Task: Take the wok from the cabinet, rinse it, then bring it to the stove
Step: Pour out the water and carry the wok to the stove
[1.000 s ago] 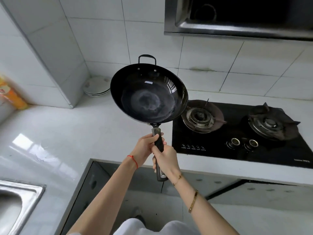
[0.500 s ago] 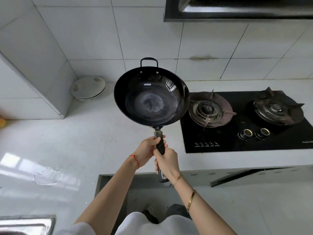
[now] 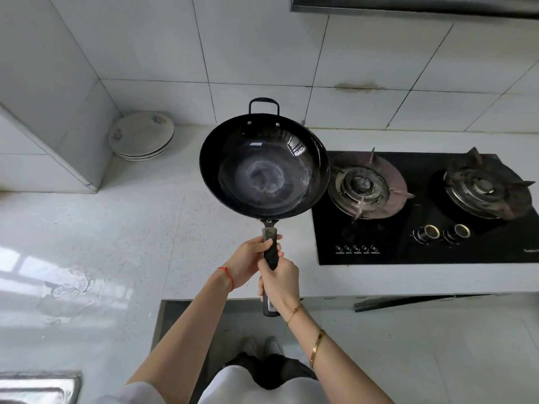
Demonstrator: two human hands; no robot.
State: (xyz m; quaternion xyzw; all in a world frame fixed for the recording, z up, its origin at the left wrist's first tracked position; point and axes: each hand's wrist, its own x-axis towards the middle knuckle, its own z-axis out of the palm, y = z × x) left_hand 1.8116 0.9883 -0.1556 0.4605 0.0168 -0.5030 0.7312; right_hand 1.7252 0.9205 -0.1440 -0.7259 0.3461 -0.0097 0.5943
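Since the earlier frames the black round steel wok (image 3: 264,167) has shifted right in the frame, its rim now just left of the black glass gas stove (image 3: 408,237). Both hands grip its long dark handle, held above the white speckled counter (image 3: 131,228): the left hand (image 3: 250,258) higher, fingers (image 3: 269,243) curled round the grip, the right hand (image 3: 281,279) below it, wrapped tight. A stack of white patterned plates (image 3: 141,135) sits at upper left, near the tiled wall. A steel sink (image 3: 38,386) corner shows at lower left.
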